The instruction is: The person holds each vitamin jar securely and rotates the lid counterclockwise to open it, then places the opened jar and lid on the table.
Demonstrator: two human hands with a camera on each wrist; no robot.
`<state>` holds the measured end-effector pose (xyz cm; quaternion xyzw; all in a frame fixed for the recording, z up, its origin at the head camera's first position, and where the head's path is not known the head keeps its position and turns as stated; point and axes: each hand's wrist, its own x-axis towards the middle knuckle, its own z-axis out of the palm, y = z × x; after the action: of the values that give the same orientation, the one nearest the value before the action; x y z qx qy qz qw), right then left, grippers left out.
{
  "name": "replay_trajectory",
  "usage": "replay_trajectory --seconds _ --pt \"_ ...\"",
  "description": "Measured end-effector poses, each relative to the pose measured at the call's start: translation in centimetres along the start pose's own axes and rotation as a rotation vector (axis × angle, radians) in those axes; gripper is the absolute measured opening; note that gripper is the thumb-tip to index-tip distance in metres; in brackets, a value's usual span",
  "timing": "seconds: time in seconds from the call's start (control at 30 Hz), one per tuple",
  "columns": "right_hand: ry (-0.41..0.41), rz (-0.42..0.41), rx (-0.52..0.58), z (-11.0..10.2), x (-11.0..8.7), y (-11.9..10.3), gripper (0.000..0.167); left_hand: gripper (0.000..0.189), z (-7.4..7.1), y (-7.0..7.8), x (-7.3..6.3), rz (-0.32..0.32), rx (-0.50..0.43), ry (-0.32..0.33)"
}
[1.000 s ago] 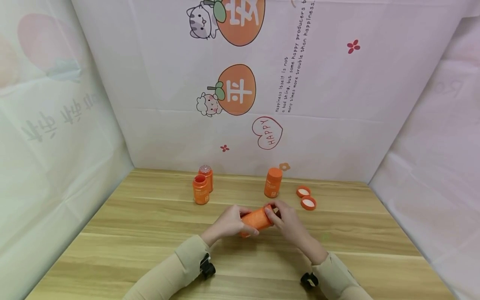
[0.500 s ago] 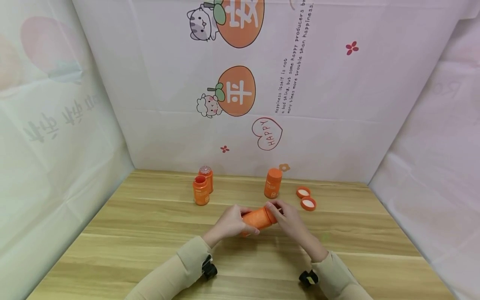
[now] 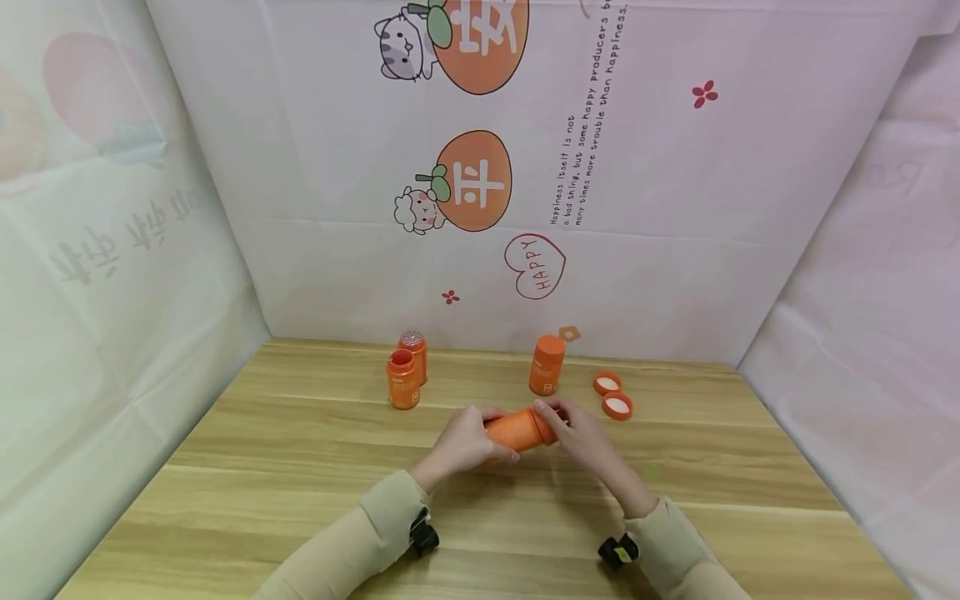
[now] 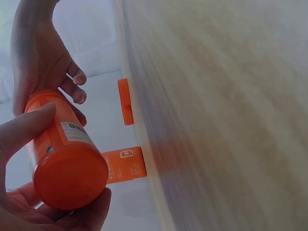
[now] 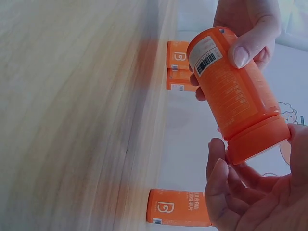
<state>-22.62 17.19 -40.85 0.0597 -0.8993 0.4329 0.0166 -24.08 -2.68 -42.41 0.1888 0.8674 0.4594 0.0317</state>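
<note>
My left hand [image 3: 459, 440] grips the body of an orange bottle [image 3: 513, 432] above the table, its thumb lying along the side. The bottle is tilted, base toward the left and lower, cap end toward the right. My right hand [image 3: 583, 437] holds the ridged orange cap [image 5: 257, 139] at that end, with thumb and fingers around its rim. In the right wrist view the cap sits on the bottle's mouth, and a white barcode label [image 5: 206, 55] shows near the base. The left wrist view shows the round orange base [image 4: 71, 178] facing the camera.
On the wooden table [image 3: 285, 500], an uncapped orange bottle [image 3: 403, 387] stands before another with a silvery top [image 3: 412, 340]. A capped orange bottle [image 3: 547, 367] stands farther right. Beside it are two upturned caps [image 3: 607, 383] with white insides. White printed cloth [image 3: 337, 167] encloses the table.
My right fingers have shifted around the cap, so more of its rim shows. The bottle has moved only slightly in my left hand's grip. The other bottles and caps stay put.
</note>
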Motion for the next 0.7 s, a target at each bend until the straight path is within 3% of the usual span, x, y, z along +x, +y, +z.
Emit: replay_trajectory --seconds 0.3,0.7 --pt "-0.054 0.078 0.104 -0.15 0.11 0.36 0.052 0.054 0.39 -0.02 0.14 0.038 0.052 0.071" --pt "-0.138 0.077 0.187 -0.57 0.27 0.93 0.051 0.057 0.29 0.08 0.00 0.023 0.024 0.061"
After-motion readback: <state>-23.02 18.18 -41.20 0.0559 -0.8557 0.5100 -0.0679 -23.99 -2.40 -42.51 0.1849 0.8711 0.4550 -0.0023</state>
